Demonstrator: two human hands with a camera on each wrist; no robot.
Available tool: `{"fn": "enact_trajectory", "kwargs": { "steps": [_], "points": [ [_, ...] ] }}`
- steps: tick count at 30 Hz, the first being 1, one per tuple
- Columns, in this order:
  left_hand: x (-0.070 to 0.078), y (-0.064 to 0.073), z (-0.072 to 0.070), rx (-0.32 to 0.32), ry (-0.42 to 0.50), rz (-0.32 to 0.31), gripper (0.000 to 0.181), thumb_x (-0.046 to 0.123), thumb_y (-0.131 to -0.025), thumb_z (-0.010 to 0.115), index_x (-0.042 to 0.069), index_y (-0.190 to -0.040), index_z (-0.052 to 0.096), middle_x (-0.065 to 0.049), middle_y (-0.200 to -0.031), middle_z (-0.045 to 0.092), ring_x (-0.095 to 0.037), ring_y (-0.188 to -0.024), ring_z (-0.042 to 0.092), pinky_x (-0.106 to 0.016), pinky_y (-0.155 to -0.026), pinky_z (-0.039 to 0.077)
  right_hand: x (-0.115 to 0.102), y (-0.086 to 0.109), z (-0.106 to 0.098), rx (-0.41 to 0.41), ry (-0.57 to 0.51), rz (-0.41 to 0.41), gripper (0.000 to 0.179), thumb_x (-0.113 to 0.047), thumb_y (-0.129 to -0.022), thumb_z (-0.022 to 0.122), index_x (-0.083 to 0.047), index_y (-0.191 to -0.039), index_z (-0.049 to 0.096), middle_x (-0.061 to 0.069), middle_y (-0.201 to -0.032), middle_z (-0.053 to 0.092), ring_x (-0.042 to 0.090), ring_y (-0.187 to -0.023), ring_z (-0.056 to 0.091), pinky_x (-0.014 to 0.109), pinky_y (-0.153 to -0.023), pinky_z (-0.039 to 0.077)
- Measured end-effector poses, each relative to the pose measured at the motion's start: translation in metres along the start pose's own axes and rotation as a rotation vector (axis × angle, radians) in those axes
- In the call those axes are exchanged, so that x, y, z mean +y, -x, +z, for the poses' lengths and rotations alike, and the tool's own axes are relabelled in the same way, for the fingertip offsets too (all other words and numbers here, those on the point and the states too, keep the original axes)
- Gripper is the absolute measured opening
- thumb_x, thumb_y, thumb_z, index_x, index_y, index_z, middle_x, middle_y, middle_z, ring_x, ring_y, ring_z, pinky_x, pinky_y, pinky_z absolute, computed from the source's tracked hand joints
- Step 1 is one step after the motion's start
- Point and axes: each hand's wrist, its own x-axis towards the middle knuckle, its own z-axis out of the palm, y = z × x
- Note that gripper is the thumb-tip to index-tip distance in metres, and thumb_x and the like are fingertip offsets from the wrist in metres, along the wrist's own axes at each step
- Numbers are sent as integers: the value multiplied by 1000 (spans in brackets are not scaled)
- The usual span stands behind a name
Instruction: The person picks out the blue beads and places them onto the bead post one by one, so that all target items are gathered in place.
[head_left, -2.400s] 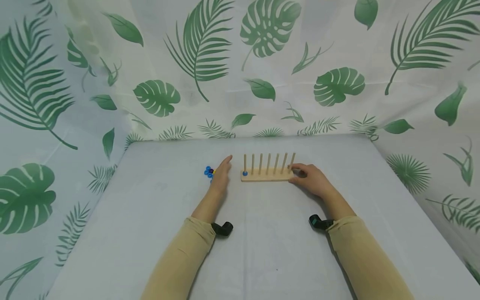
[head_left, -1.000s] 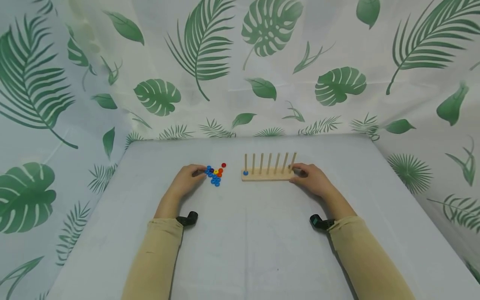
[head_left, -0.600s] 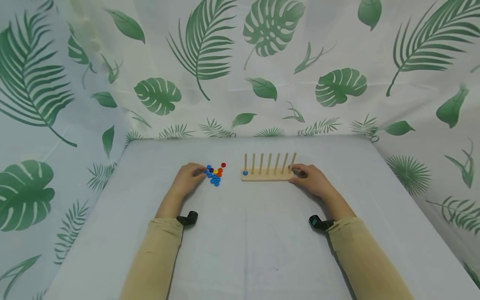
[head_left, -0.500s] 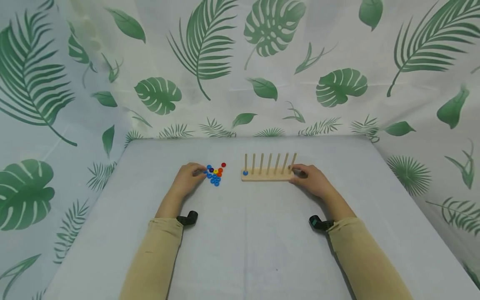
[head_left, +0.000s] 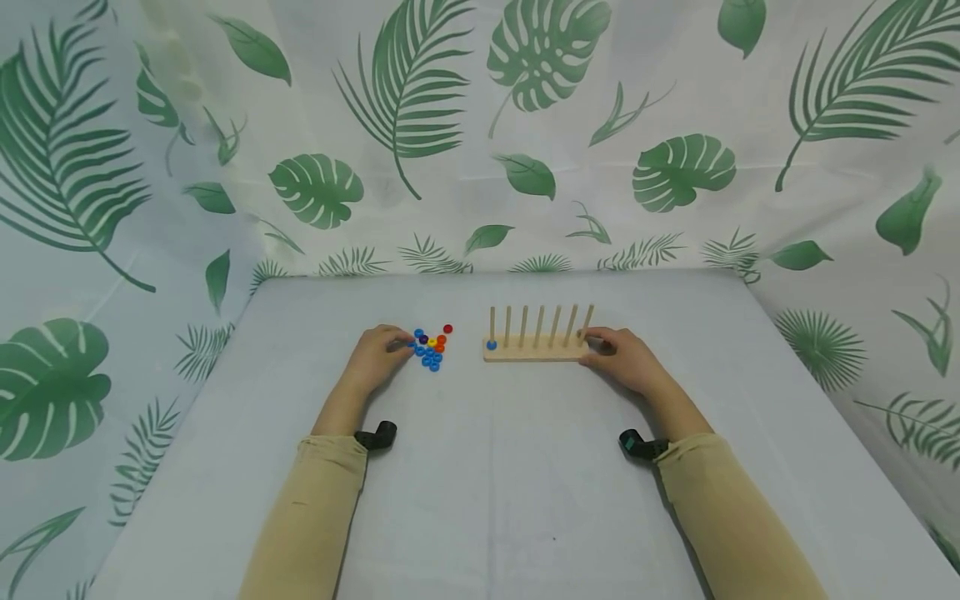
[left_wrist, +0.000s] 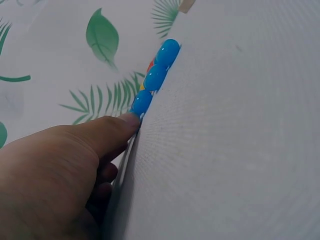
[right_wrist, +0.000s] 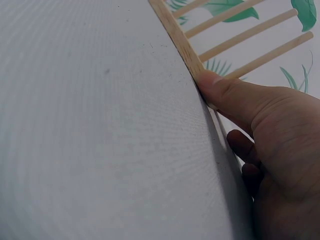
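Note:
My left hand (head_left: pixel 372 360) is at the left side of a small cluster of beads. Its thumb and finger pinch a blue bead (head_left: pixel 412 343) at the cluster's edge; in the left wrist view the thumb tip lies against the nearest of the blue beads (left_wrist: pixel 155 78). Blue, orange, yellow, red and dark purple beads (head_left: pixel 428 353) lie close together on the table. My right hand (head_left: pixel 624 360) grips the right end of a wooden peg stand (head_left: pixel 536 353), thumb on its front edge (right_wrist: pixel 187 51). One blue bead (head_left: pixel 491 345) sits at the bottom of the leftmost peg.
A white cloth covers the table (head_left: pixel 487 483). Behind and beside it hang white sheets printed with green leaves (head_left: pixel 315 190). A red bead (head_left: pixel 447 329) lies slightly apart, between the cluster and the stand. Black wrist cameras (head_left: pixel 377 436) are worn on both wrists.
My left hand has swung from the beads' right side to their left, uncovering the cluster, and now pinches a blue bead there. The right hand and peg stand have kept their place.

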Motion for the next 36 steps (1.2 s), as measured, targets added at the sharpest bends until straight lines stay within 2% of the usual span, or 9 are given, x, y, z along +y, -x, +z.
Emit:
{"fn": "enact_trajectory", "kwargs": {
  "steps": [8, 14, 20, 26, 31, 36],
  "points": [
    [2, 0, -3, 3, 58, -76, 27, 28, -95, 67, 13, -117, 70, -10, -129, 63, -32, -125, 54, -49, -109, 40, 1, 0, 0, 3, -2, -6, 60, -44, -90, 71, -16, -140, 54, 22, -132, 56, 38, -121, 51, 60, -103, 39],
    [7, 1, -6, 11, 100, -128, 29, 30, -97, 64, 14, -121, 67, -9, -126, 64, -30, -117, 59, -48, -102, 46, 1, 1, 0, 12, 0, -19, 58, -41, -90, 71, -15, -139, 55, 22, -130, 57, 38, -120, 52, 59, -102, 40],
    [18, 0, -12, 2, 95, -102, 28, 32, -98, 62, 15, -120, 66, -7, -119, 66, -26, -111, 59, -45, -97, 49, 1, 1, 0, 5, -1, -20, 61, -45, -90, 71, -14, -140, 54, 22, -132, 56, 38, -121, 52, 59, -103, 40],
    [38, -2, -19, -15, 83, -63, 28, 36, -98, 62, 20, -120, 67, -2, -112, 67, -23, -102, 57, -40, -86, 50, 1, 0, -1, 7, 2, -26, 60, -43, -90, 71, -14, -140, 54, 22, -130, 57, 38, -119, 53, 59, -102, 40],
    [55, -5, -21, -21, 131, -50, 29, 41, -97, 63, 23, -119, 68, 0, -109, 68, -22, -98, 57, -37, -84, 48, 2, 0, -1, 8, 0, -27, 60, -44, -89, 71, -15, -140, 55, 22, -130, 57, 38, -120, 52, 59, -103, 40],
    [68, -10, -18, -35, 183, -38, 30, 43, -95, 64, 24, -119, 68, 1, -104, 67, -21, -94, 58, -36, -81, 50, 1, 1, -1, 4, -1, -18, 61, -44, -90, 71, -14, -140, 54, 22, -130, 57, 38, -121, 52, 59, -103, 39]
  ]
}}
